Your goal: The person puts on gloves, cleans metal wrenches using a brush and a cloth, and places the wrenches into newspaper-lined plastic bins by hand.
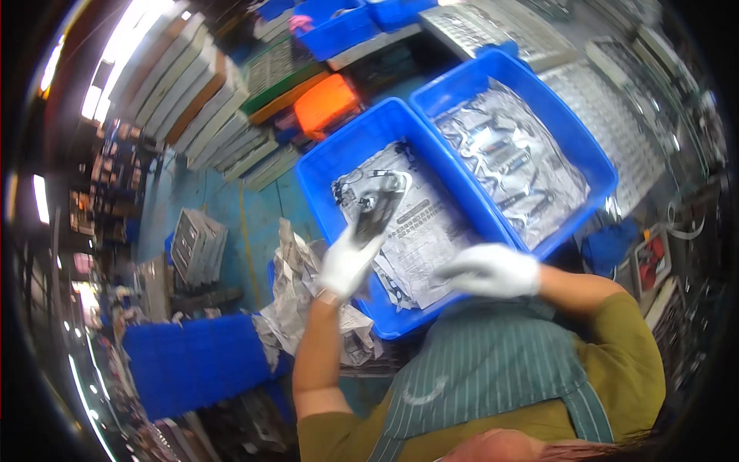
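My left hand (350,262), in a white glove, reaches over the left side of the near blue bin (379,312). Its fingers close on a long dark and silver metal piece (379,209), blurred, its exact kind unclear. Beneath it, printed newspaper (419,254) lines the bin, with small dark parts near the far left corner. My right hand (496,269), also white-gloved, hovers above the bin's near right part, fingers stretched toward the left and nothing visible in them. In the second blue bin (593,165), several shiny curved metal pieces (504,162) lie on paper.
Crumpled newspaper (296,300) sits left of the near bin, by a blue cloth-like sheet (196,362). Beyond are an orange container (325,104), more blue bins (335,31) and stacked panels (181,85). Trays of parts (608,123) stand at the right.
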The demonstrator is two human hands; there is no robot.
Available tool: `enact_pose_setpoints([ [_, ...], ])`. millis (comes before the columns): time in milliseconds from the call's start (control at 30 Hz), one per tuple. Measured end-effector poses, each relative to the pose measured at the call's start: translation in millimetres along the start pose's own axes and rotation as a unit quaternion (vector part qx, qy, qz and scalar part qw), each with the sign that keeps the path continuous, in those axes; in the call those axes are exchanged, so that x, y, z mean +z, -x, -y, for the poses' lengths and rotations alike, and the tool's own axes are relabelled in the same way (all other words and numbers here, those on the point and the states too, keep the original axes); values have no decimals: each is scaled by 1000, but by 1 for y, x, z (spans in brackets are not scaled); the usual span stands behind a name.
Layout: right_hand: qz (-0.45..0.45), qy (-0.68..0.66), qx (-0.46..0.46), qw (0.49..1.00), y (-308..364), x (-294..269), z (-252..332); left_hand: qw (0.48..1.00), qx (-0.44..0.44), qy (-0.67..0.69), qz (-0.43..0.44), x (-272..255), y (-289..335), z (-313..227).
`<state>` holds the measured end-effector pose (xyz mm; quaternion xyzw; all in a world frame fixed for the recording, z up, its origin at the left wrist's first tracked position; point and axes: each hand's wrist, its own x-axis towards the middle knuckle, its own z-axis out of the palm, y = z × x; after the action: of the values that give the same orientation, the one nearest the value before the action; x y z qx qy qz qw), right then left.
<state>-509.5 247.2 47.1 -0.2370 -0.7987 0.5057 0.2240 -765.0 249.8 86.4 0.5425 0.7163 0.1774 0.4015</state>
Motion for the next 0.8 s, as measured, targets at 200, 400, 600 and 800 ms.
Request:
enact_pose_setpoints([
  [200, -239, 27, 225, 944, 122, -17, -4, 956, -1, -144, 255, 129, -108, 95],
  [400, -292, -127, 339, 885, 170, 13, -1, 882, 143, -208, 397, 206, -105, 145],
  [600, -285, -14, 342, 895, 164, 20, -15, 924, 155, -174, 303, 231, -101, 175],
  [800, -287, 22, 325, 901, 160, 23, -24, 939, 132, -202, 244, 211, -98, 135],
])
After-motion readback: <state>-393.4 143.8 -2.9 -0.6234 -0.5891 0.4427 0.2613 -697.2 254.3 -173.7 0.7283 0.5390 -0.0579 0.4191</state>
